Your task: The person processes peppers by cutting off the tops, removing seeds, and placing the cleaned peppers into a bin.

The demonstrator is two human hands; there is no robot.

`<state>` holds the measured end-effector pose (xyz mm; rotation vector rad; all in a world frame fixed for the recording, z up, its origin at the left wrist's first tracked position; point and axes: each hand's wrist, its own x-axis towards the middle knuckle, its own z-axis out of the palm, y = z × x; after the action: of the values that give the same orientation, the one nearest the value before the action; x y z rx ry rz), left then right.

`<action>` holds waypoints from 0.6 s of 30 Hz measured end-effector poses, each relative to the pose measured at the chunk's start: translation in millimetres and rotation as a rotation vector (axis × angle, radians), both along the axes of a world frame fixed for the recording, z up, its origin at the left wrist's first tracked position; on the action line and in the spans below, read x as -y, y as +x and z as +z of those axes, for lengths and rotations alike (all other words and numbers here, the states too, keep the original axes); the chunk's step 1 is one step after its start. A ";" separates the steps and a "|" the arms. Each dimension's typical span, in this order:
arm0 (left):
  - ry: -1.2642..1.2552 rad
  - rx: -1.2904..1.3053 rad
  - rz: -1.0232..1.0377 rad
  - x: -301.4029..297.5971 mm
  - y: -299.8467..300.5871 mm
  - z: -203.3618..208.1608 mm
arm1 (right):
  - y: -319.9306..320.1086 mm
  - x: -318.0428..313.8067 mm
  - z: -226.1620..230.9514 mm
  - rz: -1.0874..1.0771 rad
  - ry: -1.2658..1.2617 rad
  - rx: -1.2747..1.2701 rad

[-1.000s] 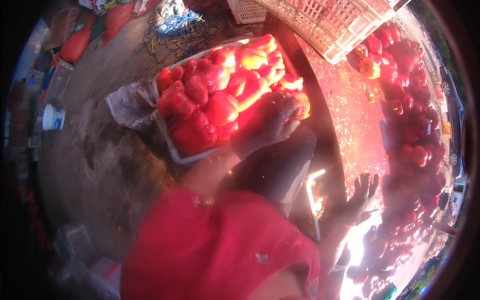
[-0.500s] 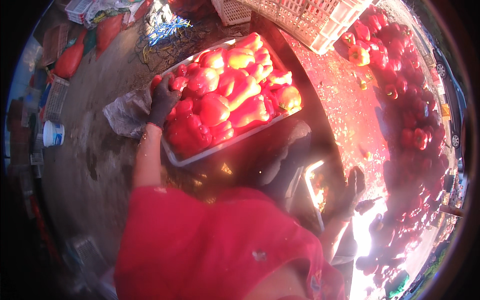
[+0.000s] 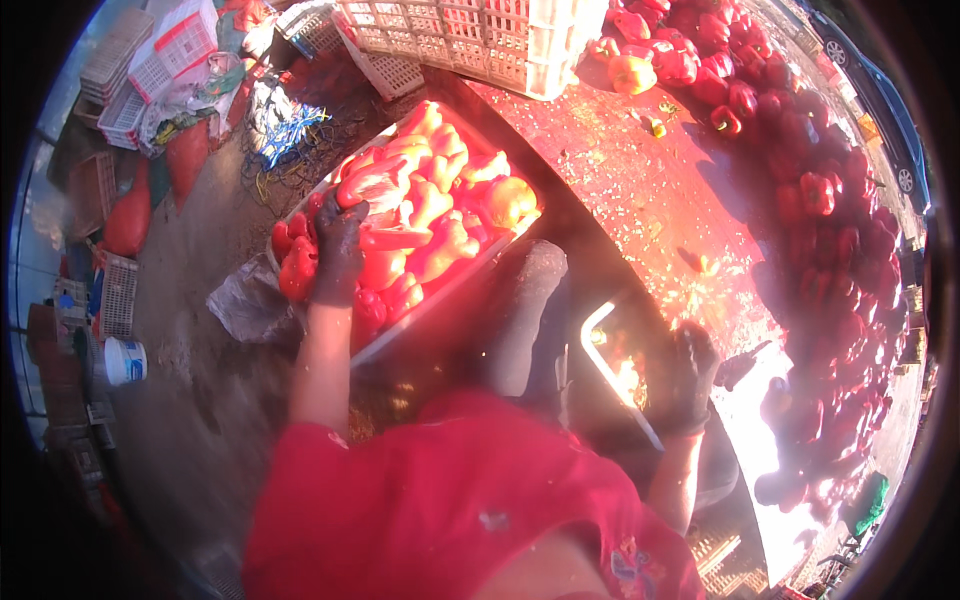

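Observation:
My left hand (image 3: 340,245), in a dark glove, is over the left side of a crate (image 3: 378,345) heaped with red bell peppers (image 3: 435,215). Its fingers are curled against a red bell pepper (image 3: 375,186) on top of the heap and appear to grip it. More peppers (image 3: 298,268) lie just left of the wrist. On the right, my gloved right hand (image 3: 692,372) is closed, low beside the edge of the red work surface. What it holds, if anything, is lost in blur and shade.
The red work surface (image 3: 600,150) carries a large pile of red peppers (image 3: 840,260) along its right. An empty-looking pale plastic crate (image 3: 470,40) stands at its far end. A white-rimmed container (image 3: 610,365) sits by my right hand. A white bucket (image 3: 124,362) and stacked crates (image 3: 170,55) are left.
The view has shifted, so the crate sits farther left. My left hand has moved from the crate's left edge onto the peppers. My right hand stays low at the work surface edge.

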<state>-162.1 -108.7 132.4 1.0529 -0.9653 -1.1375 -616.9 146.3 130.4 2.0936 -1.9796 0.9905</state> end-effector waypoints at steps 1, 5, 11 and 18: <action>-0.021 0.046 -0.074 3.8 -29.6 -6.4 | 0.2 5.3 3.9 0.045 0.080 0.185; 0.063 -0.405 -0.741 -33.4 -215.3 23.9 | 15.4 22.0 18.0 0.074 0.352 1.114; 0.328 -0.299 -1.205 -102.8 -346.2 -5.5 | -5.4 -1.6 15.2 -0.165 0.364 1.837; 0.371 0.044 -1.219 -120.8 -346.0 -54.1 | -24.6 -75.3 -71.2 -0.005 0.416 0.126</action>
<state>-508.1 12.0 78.3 0.7137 -1.5249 -2.3540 -641.5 221.5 59.1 2.2661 -2.4303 0.7787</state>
